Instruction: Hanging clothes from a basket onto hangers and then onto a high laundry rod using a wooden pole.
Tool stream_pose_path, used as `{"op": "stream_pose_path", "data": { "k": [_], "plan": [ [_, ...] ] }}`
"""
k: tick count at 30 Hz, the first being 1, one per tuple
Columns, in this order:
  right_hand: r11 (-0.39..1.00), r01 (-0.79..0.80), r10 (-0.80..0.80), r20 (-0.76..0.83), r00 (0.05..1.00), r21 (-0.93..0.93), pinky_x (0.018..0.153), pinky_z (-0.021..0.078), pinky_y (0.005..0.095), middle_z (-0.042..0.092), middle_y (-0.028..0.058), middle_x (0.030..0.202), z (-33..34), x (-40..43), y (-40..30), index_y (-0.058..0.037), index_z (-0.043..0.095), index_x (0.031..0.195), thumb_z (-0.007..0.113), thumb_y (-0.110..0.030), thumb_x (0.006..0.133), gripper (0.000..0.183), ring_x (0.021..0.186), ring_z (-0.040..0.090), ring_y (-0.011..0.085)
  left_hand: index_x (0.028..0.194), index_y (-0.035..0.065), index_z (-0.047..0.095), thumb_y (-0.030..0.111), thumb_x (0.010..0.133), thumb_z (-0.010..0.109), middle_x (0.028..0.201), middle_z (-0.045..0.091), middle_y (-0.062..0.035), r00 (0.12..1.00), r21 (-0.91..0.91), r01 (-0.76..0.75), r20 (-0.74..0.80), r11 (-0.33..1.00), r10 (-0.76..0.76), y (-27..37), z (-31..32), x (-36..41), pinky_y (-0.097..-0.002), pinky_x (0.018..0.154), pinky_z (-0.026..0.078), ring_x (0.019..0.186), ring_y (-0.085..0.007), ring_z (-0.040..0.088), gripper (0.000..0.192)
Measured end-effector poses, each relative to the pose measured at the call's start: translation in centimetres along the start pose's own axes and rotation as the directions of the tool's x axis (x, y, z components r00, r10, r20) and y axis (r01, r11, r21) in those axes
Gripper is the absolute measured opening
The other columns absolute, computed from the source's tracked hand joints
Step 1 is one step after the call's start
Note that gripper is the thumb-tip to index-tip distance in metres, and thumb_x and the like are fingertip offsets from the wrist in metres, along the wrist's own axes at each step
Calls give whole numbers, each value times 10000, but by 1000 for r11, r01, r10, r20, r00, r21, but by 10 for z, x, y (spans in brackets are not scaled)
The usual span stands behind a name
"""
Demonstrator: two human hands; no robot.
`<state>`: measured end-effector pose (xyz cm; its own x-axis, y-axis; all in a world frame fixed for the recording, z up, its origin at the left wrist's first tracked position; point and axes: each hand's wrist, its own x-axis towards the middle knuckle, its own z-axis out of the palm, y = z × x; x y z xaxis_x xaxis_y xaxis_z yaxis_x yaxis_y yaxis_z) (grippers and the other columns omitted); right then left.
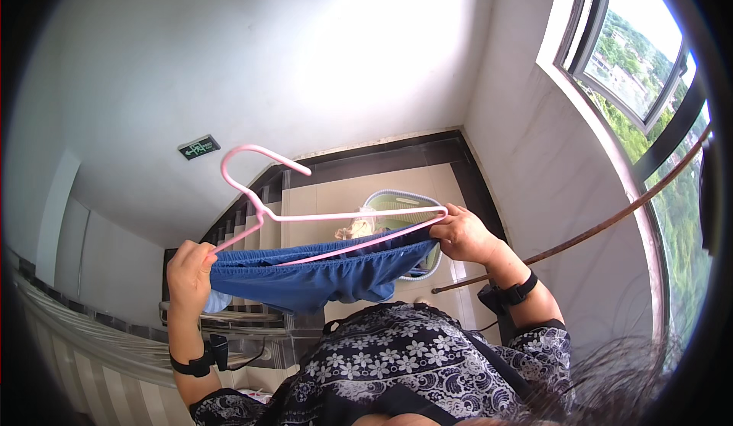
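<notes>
A pink clothes hanger point(355, 215) is spread inside the gathered elastic waist of a blue cloth garment point(320, 277), its hook pointing up and to the right. My left hand point(189, 271) grips the garment's waistband together with the left end of the hanger. My right hand point(462, 234) pinches the hanger's right corner and the other end of the waistband. The garment hangs below the hanger between both hands. Its lower part is partly hidden by my patterned top.
Beyond the garment, a laundry basket point(404, 196) with clothes inside stands on the tiled floor. Stairs and a metal railing point(103, 334) lie at the left. A brown rod point(601, 228) slants past the right wall near an open window point(630, 54). An exit sign point(198, 147) is on the wall.
</notes>
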<state>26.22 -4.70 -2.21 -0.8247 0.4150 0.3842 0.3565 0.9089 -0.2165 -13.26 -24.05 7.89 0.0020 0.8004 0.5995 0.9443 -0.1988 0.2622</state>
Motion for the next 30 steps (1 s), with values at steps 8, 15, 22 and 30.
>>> {"op": "stream_pose_path", "data": {
  "k": [8, 15, 22, 30],
  "plan": [
    [997, -33, 24, -119, 993, -73, 732, 471, 329, 617, -10, 897, -7, 13, 1, -91, 588, 710, 564, 9, 587, 161, 849, 547, 215, 827, 33, 585, 60, 707, 677, 665, 474, -77, 995, 137, -86, 57, 987, 79, 11, 19, -10, -346, 491, 406, 579, -246, 510, 153],
    [920, 9, 59, -162, 985, 392, 761, 457, 361, 571, 123, 979, -25, 62, -35, -46, 546, 957, 656, -82, 586, 389, 897, 534, 287, 821, 32, 597, 68, 718, 678, 672, 518, -83, 996, -162, 3, 84, 987, 10, 19, 52, 3, -324, 497, 415, 565, -243, 526, 136],
    [463, -210, 151, 157, 976, 861, 535, 362, 205, 496, -39, 651, 0, 110, -57, 10, 612, 914, 580, -130, 865, 151, 608, 408, 35, 904, 12, 615, 87, 712, 695, 857, 574, -103, 982, -218, -162, -129, 962, 136, 12, 86, 23, -286, 655, 444, 756, -212, 548, 221],
    [535, -269, 276, 135, 952, 801, 686, 425, 217, 588, 3, 819, -33, 110, -45, 25, 602, 913, 522, -109, 897, 157, 748, 504, 66, 935, 34, 523, 115, 829, 626, 796, 474, 24, 661, -769, 355, -196, 532, -724, -40, 166, -75, -169, 585, 366, 685, -37, 435, 168]
  ]
}}
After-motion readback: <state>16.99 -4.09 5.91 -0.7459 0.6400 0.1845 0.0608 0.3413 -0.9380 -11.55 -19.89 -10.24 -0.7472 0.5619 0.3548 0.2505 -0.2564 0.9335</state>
